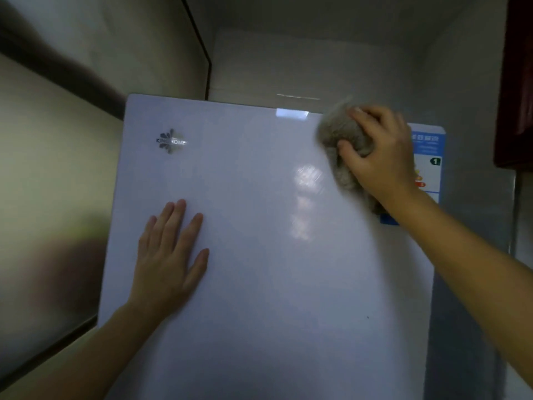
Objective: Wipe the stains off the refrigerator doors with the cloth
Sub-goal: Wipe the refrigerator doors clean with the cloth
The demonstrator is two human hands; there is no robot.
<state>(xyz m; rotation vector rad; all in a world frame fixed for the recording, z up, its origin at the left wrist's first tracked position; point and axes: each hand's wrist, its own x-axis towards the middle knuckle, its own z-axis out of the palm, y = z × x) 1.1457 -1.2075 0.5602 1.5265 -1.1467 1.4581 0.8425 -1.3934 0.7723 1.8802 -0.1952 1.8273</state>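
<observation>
The glossy white refrigerator door [259, 226] fills the middle of the view, with a silver logo [171, 141] near its upper left. My right hand [380, 160] presses a bunched grey-beige cloth [337, 137] against the door's upper right corner, fingers closed over it. My left hand [170, 255] lies flat on the door's left half, fingers spread, holding nothing. A tiny dark speck [367, 317] shows on the lower right of the door.
A blue and white energy label [429, 160] is stuck on the door's right edge, partly behind my right hand. A frosted glass panel with a dark frame [52, 197] stands close on the left. A dark red cabinet [516, 82] hangs at the upper right.
</observation>
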